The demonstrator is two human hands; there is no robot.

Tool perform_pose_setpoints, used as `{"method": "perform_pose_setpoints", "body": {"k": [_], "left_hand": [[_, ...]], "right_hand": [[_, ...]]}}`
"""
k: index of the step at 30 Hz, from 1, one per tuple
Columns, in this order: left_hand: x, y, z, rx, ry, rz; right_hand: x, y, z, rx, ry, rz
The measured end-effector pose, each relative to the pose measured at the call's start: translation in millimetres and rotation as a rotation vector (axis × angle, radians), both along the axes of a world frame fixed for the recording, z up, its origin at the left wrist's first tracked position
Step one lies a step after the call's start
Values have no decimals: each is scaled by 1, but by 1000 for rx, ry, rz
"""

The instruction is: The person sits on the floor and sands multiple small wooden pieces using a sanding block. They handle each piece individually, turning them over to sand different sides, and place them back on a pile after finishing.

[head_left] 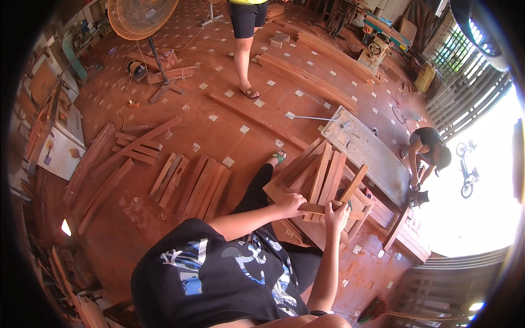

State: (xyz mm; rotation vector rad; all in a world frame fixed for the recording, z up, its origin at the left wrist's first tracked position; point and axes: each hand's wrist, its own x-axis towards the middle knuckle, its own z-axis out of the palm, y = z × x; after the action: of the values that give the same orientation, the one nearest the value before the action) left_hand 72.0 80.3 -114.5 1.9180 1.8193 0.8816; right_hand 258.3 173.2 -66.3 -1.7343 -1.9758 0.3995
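Observation:
My left hand point(291, 205) is closed round one end of a short reddish wooden bar point(314, 208). Toward the bar's other end, my right hand point(337, 214) grips it with the fingers wrapped over. A second, lighter wooden strip point(355, 182) slants up and away from beside my right hand; whether it is joined to the bar I cannot tell. Just beyond my hands, several wooden slats point(327, 177) lie side by side on a low wooden work surface point(273, 188). The undersides of both hands are hidden.
Cut wood pieces point(202, 188) lie in rows on the tiled floor at left. A long board point(257, 121) crosses ahead. A standing fan point(143, 16) is far left. One person point(244, 49) stands ahead; another point(429, 147) bends over a tool beside a grey-topped bench point(363, 153).

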Motion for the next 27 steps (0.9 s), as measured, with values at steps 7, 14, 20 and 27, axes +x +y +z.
{"method": "perform_pose_setpoints", "body": {"k": [7, 14, 20, 27], "left_hand": [[-53, 24, 55, 31, -554, 256], [-212, 86, 197, 432, -1315, 478], [-274, 127, 303, 525, -1615, 276], [-315, 153, 256, 523, -1610, 323]], "right_hand": [[13, 3, -13, -6, 221, -24], [11, -1, 9, 64, 489, -92], [7, 1, 8, 109, 585, -34], [12, 21, -30, 147, 584, -77]]}}
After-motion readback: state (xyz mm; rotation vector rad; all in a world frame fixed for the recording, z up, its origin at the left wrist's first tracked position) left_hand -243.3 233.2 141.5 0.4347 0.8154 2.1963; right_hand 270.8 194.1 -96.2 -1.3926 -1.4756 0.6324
